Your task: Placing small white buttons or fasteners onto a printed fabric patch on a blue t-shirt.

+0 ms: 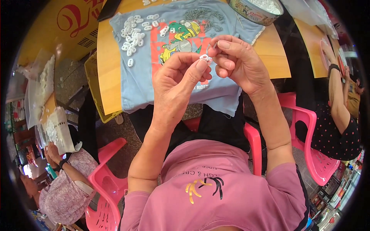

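A pink shirt fills the lower foreground, and both forearms rise from it toward the centre. The left hand is closed in a pinch, a small white plastic piece being held between thumb and forefinger tip. The right hand is curled just beside it, its fingertips gathered against the same piece; a thin metal part is seen at its thumb, too small to be identified. The piece is held in the air above the near edge of a light blue T-shirt, which is spread over a wooden table and hangs over its front. A scatter of white pieces lies on the upper left of the T-shirt. A round tin holding more white pieces stands at the far right of the table. Pink plastic chairs are placed at either side, where other seated persons are partly visible.
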`<state>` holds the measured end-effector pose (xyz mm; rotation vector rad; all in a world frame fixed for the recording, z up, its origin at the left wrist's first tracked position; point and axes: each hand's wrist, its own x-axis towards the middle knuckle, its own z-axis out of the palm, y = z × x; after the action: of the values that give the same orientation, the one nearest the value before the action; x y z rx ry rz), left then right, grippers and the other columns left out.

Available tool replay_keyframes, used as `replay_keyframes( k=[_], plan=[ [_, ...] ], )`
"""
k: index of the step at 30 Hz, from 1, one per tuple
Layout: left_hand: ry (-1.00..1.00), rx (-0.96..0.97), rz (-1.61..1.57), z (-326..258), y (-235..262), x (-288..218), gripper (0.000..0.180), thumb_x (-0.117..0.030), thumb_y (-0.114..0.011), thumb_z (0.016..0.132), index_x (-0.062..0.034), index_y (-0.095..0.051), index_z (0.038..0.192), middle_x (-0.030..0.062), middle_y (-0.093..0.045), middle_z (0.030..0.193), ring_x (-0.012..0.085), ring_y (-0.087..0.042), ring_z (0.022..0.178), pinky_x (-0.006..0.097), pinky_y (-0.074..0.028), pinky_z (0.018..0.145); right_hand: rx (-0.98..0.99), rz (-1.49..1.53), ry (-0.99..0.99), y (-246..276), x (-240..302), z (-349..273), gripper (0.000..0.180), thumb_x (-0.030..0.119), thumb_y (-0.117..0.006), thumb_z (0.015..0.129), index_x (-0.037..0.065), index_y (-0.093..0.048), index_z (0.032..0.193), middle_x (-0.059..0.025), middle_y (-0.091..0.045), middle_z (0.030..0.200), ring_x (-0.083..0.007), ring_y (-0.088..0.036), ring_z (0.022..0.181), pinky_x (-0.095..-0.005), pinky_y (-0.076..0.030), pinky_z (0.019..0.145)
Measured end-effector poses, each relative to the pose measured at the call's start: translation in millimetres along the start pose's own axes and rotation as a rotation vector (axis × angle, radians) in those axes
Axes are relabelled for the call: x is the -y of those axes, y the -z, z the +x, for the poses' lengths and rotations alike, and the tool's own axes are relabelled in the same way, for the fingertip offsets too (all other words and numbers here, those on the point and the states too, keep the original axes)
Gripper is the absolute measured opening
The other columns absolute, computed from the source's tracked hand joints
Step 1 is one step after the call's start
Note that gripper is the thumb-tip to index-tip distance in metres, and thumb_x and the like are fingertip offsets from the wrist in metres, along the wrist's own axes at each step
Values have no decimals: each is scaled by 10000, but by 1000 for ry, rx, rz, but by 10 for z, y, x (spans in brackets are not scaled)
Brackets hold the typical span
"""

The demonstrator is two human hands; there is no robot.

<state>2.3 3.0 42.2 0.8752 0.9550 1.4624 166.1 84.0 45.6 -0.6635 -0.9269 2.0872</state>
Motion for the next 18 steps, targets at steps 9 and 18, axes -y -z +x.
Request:
replay_keyframes(
  k=[9, 18],
  plan=[
    [4, -12, 13, 10, 6, 44, 171, -125, -652, 926, 19, -629, 1016, 59, -666, 880, 104, -626, 790, 248, -526, 687, 3, -14, 19, 9, -3, -22, 202, 136, -575, 932, -17, -632, 1052, -79, -680, 879, -41, -511, 553, -250, -534, 503],
    [17, -48, -132, 29, -1, 119, 176, -152, -650, 927, 13, -622, 983, 67, -667, 844, 120, -624, 760, 245, -497, 681, -169, -513, 377, -130, -214, 1, 156, 150, -584, 943, -2, -608, 973, -31, -609, 800, -63, -495, 597, -234, -447, 540]
  ],
)
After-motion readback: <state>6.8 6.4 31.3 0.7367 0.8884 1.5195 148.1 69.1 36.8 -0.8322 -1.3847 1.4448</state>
